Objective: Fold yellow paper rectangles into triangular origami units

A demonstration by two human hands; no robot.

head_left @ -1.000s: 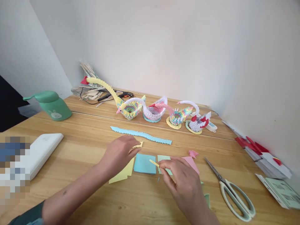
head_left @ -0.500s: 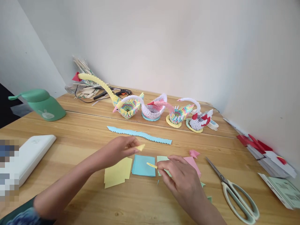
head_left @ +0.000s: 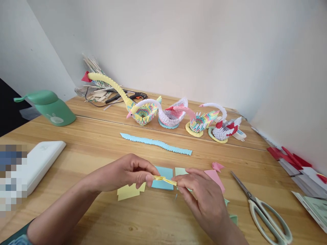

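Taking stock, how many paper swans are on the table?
4, in a row across the back of the table. From left: yellow-necked swan, pale swan, pink-necked swan, red-and-white swan.

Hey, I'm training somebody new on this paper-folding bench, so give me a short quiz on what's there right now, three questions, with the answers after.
1. What do the left hand and right hand both hold?
A) a green bottle
B) narrow folded yellow paper
C) a square pink sheet

2. True or false: the long, light blue paper strip with a zigzag edge lies nearer the hands than the row of folded-paper swans does.

3. Fill in the blank: the metal scissors with pale looped handles lie on the tabletop to the ____ of the right hand.

Key: 1 B; 2 true; 3 right.
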